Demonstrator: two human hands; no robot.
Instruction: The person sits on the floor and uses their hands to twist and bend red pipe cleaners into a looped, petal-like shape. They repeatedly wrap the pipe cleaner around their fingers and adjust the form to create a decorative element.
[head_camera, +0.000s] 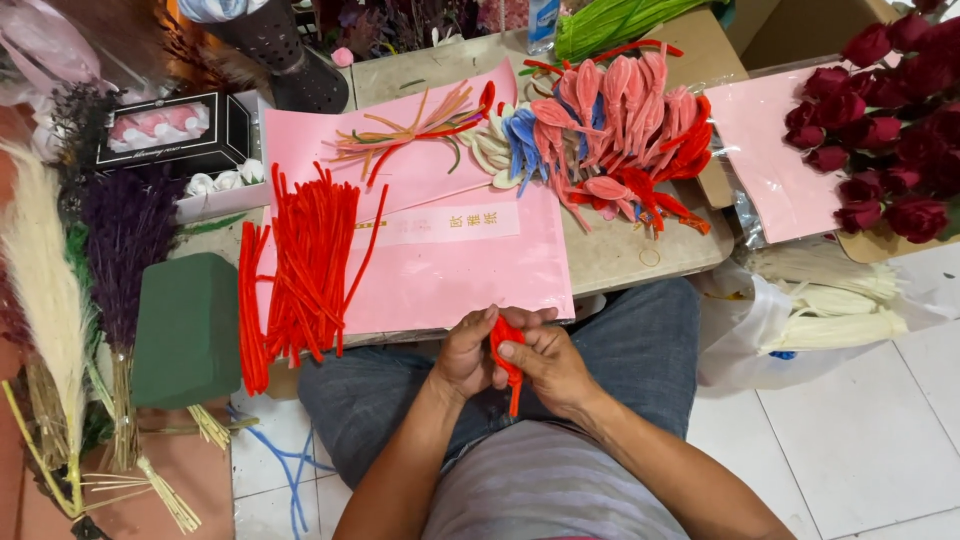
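Observation:
My left hand (468, 352) and my right hand (548, 365) meet over my lap, both gripping a red pipe cleaner (507, 340) that is bent into a loop, its tail hanging down between my hands. Just beyond my hands lies a pink paper sheet (470, 270) on a low table. A pile of straight red pipe cleaners (300, 270) rests on its left part. Farther back sits a heap of finished pink, red, blue and white looped petals (620, 130).
A green foam block (187, 330) lies left of the table, beside dried purple and cream grasses (60, 290). Dark red roses (890, 120) stand at right, above cream pipe cleaner bundles (830, 300). A black gift box (170, 130) sits at back left.

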